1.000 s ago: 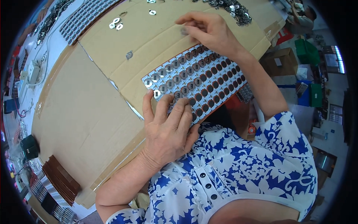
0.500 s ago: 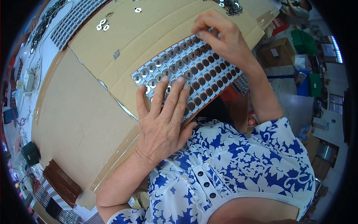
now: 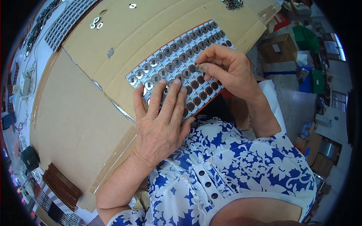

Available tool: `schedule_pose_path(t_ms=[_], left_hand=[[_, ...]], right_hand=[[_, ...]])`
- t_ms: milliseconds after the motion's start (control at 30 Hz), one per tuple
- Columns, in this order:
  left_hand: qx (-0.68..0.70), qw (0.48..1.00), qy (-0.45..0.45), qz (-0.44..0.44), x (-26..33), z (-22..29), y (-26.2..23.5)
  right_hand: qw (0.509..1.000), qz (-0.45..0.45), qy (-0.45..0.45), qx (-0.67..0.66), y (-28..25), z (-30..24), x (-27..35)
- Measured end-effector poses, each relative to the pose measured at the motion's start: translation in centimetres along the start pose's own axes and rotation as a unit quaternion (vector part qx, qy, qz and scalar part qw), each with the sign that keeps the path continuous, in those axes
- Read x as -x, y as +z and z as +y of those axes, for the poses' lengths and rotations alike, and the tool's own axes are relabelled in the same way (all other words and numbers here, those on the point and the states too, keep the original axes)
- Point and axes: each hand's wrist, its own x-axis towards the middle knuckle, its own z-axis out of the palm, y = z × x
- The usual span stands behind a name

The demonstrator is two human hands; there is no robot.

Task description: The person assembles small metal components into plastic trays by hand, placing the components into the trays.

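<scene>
the right hand [image 3: 228, 73] bends over the printed sheet [image 3: 178, 57], thumb and forefinger drawn together at a round spot in its middle; whether a small piece sits between the fingertips, i cannot tell. the left hand [image 3: 160, 116] grips nothing: it lies palm down with its fingers spread, their tips on the near left part of the sheet, the thumb out by the near edge.

the sheet lies slantwise on the cardboard [image 3: 83, 113], in front of the person's blue and white flowered shirt [image 3: 245, 169]. it is pale with a reddish-brown edge and carries rows of round places. silvery pieces [image 3: 153, 62] with small dark rectangles fill the rows on the far side and to the left; toward the near right edge the places show as dark spots [image 3: 203, 96] with orange rims.

beyond the sheet, a single metal piece [image 3: 110, 52] lies on the cardboard, with a loose cluster [image 3: 100, 25] farther off and a heap of metal parts [image 3: 233, 4] at the top. at the upper left, another patterned sheet [image 3: 69, 26] lies over the white tabletop [image 3: 42, 62]. a stack of brown boards [image 3: 62, 186] stands at the lower left, near a dark green box [image 3: 30, 157]. to the right, on the floor, are a carton [image 3: 278, 49] and a green bin [image 3: 306, 38].
</scene>
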Motion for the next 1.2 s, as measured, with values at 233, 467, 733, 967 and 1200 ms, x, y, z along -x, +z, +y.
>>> schedule_pose_path(t_ms=[233,467,733,967,1200], left_hand=[[0.006,1.0,0.004,0.01,0.2,0.0,-0.2],[0.013,0.999,0.014,0.035,0.5,0.0,0.4],[0.016,0.999,0.005,0.044,0.7,0.2,0.6],[0.008,0.999,-0.002,0.045,0.7,0.1,0.6],[0.034,0.997,0.012,0.068,0.6,0.0,0.8]], right_hand=[[0.985,-0.003,-0.085,0.152,0.6,0.2,-0.3],[0.964,0.057,-0.145,0.217,2.0,1.0,0.2],[0.954,0.064,-0.162,0.243,2.1,1.3,0.3],[0.953,0.051,-0.199,0.224,2.2,0.7,-0.1],[0.914,-0.005,-0.321,0.249,5.4,-2.2,-8.9]])
